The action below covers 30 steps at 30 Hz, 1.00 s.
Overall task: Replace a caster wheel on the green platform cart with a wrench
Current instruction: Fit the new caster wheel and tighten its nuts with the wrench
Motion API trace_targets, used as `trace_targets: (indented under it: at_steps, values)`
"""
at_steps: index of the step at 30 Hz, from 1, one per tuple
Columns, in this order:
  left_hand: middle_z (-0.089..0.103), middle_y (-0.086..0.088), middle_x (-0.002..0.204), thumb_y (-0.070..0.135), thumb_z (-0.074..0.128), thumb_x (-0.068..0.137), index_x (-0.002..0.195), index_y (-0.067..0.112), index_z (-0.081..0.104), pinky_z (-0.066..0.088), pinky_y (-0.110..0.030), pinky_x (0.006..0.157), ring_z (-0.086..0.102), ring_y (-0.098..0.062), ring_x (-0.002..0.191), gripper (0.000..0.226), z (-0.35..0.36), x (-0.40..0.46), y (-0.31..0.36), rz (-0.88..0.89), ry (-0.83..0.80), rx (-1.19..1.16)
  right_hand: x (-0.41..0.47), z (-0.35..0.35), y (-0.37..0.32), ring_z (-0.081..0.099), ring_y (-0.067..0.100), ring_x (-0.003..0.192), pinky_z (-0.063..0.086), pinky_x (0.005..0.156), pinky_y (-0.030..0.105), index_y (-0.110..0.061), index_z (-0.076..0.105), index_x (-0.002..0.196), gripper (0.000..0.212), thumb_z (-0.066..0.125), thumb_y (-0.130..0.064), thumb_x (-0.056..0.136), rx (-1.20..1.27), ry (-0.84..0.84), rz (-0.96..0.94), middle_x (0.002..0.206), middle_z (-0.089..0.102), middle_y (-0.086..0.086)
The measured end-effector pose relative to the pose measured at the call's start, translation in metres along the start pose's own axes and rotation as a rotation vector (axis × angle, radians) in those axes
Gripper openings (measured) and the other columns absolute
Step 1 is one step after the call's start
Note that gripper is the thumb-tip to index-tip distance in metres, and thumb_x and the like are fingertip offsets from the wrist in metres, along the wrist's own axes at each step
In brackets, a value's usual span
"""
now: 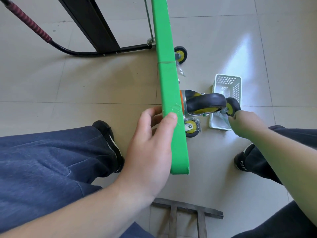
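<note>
The green cart [169, 93] stands tipped on its edge on the floor, steadied by the left hand [151, 134], thumb over the rim and fingers curled behind it. The right hand [243, 124] reaches into the white basket [237, 83], seemingly pinching the wrench [222, 117], though its fingertips are hidden. The step looks like fetching the tool; next it must reach the mounting of the big caster wheel [205, 103]. A loose wheel [232, 106] and a bagged wheel [191, 128] crowd that spot
</note>
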<state>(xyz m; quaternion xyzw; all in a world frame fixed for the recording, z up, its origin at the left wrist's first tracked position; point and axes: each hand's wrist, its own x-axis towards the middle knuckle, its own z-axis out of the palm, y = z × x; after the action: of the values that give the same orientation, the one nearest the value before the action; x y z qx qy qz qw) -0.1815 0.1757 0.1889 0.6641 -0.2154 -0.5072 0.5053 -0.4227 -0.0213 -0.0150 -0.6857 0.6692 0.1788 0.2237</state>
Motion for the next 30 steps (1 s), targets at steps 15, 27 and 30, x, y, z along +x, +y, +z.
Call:
trace_targets:
  at_steps: [15, 27, 30]
  values:
    - [0.068, -0.007, 0.136, 0.035, 0.046, 0.101, 0.146, 0.021, 0.053, 0.042, -0.064, 0.113, 0.061, -0.035, 0.128, 0.048, 0.0, 0.024, -0.006, 0.044, -0.138, -0.049, 0.029, 0.039, 0.008, 0.054, 0.032, 0.091, 0.041, 0.071, 0.035, -0.003, 0.051, 0.118, 0.024, 0.044, -0.022, 0.105, -0.184, -0.142, -0.027, 0.099, 0.055, 0.013]
    - [0.062, -0.02, 0.136, 0.028, 0.048, 0.101, 0.148, 0.015, 0.049, 0.047, -0.067, 0.104, 0.055, -0.051, 0.123, 0.048, 0.002, 0.032, -0.004, 0.01, -0.182, -0.135, 0.07, 0.062, 0.01, 0.052, 0.036, 0.095, 0.042, 0.08, 0.036, 0.006, 0.046, 0.128, 0.033, 0.049, -0.017, 0.104, -0.182, -0.231, 0.013, 0.115, 0.056, 0.022]
    - [0.063, -0.019, 0.135, 0.036, 0.053, 0.097, 0.147, 0.016, 0.05, 0.041, -0.075, 0.104, 0.054, -0.053, 0.122, 0.053, 0.002, 0.032, -0.004, 0.008, -0.187, -0.134, 0.072, 0.062, 0.004, 0.051, 0.035, 0.096, 0.043, 0.081, 0.036, 0.006, 0.043, 0.136, 0.042, 0.052, -0.017, 0.103, -0.202, -0.269, 0.046, 0.12, 0.056, 0.023]
